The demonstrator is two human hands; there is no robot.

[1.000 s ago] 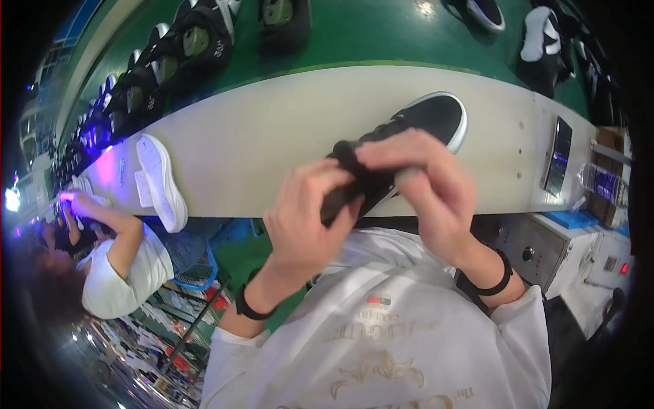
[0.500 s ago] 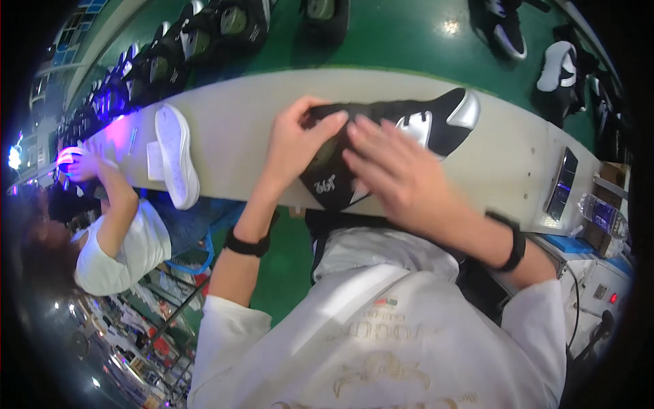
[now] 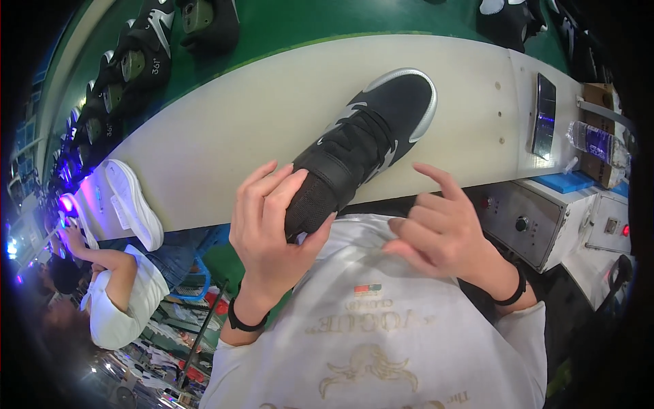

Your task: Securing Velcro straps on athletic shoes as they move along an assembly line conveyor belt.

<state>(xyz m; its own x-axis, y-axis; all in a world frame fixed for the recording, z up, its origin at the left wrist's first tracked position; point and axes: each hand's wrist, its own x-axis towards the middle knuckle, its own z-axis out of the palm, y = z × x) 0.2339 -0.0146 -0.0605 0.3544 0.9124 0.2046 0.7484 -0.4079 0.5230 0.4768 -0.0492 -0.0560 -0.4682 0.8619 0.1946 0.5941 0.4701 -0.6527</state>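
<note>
1 black shoe (image 3: 364,140), silver-toed: is held over the pale bench (image 3: 449,75), collar end pinched between thumb and fingers of the left hand (image 3: 269,228). Right hand (image 3: 443,235): is raised nearby, fingers parted, 1 extended.

The white short-sleeved T-shirt (image 3: 443,358) bears a small red-and-green rectangle (image 3: 368,289), pale gold lettering (image 3: 381,322) and a curling gold emblem (image 3: 368,368); the left wristband (image 3: 240,322) and right wristband (image 3: 516,292) are both narrow and black

One held shoe (image 3: 360,146) and two black wristbands (image 3: 520,291) show.
</note>
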